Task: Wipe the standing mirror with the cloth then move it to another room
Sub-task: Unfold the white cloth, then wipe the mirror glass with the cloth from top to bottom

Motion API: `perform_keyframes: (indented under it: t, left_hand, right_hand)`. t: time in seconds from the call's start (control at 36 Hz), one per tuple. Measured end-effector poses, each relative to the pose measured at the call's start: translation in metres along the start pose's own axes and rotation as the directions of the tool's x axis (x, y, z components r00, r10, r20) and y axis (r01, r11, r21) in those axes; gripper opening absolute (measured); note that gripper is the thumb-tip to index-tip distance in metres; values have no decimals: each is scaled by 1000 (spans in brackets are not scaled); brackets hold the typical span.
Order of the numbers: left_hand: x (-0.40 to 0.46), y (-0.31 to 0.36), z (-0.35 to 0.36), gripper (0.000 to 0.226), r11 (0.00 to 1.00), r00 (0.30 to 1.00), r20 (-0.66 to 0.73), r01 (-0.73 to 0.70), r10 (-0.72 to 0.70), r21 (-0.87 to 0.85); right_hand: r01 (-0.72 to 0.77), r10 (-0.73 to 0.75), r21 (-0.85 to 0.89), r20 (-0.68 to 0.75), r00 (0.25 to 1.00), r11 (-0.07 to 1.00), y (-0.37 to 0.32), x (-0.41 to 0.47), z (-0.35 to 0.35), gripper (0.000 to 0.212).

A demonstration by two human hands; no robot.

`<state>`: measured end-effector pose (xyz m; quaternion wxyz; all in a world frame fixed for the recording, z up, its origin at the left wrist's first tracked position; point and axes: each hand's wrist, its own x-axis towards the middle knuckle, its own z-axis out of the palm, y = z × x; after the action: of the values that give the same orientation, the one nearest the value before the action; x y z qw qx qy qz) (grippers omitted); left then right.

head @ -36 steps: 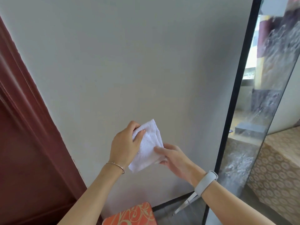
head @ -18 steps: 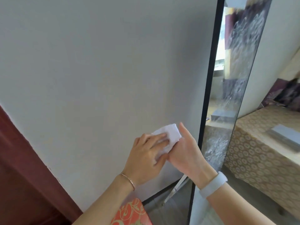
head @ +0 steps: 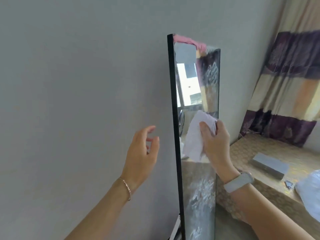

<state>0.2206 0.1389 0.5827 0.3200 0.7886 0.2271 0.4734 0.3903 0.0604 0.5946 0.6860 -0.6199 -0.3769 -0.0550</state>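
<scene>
A tall standing mirror (head: 194, 80) with a thin black frame stands against the grey wall, seen almost edge-on. Its glass looks smeared low down. My right hand (head: 215, 144) presses a white cloth (head: 194, 137) flat against the middle of the glass. My left hand (head: 142, 153) hovers to the left of the frame, in front of the wall, fingers apart and holding nothing. A pink cloth (head: 189, 40) lies draped over the mirror's top edge.
To the right stands a table with a patterned gold cover (head: 270, 153), bearing a grey box (head: 268, 164) and a clear plastic bag (head: 310, 189). A striped purple and beige curtain (head: 285, 87) hangs behind it. The grey wall (head: 78, 84) fills the left.
Both hands were folding the cloth in front of the wall. Now my right hand alone has carried it onto the mirror glass, my left hand has let go, and my view has turned right and up.
</scene>
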Motion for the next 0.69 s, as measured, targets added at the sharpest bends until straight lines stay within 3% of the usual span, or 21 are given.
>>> perform_keyframes:
  t: [0.06,0.14,0.22,0.39,0.44,0.56,0.69]
  left_hand:
    - [27,11,8,32,1000,1000,-8,-3,3,-18]
    - [64,31,20,39,997,999,-32,32,-35,-70]
    - [95,41,32,44,991,997,-63,43,-52,-124]
    - [129,57,49,27,971,983,-180,1,-45,-238]
    - [132,57,52,33,972,972,-230,-14,-42,-237]
    - [136,49,52,36,981,962,-270,-12,-42,-194]
    - [139,39,50,24,993,953,-292,-99,75,-69]
  right_hand:
    - [101,-102,-59,-26,994,993,-2,30,2,19]
    - [212,-220,-125,-52,974,969,-9,73,8,8]
    - [314,-323,-120,-64,944,942,-19,107,17,23]
    - [636,-649,-176,-25,761,752,-36,127,53,33]
    - [697,-711,-206,9,703,687,-22,126,60,31]
    - [808,-788,-139,181,589,572,34,110,55,24]
    - [847,-729,72,552,405,526,47,111,21,27]
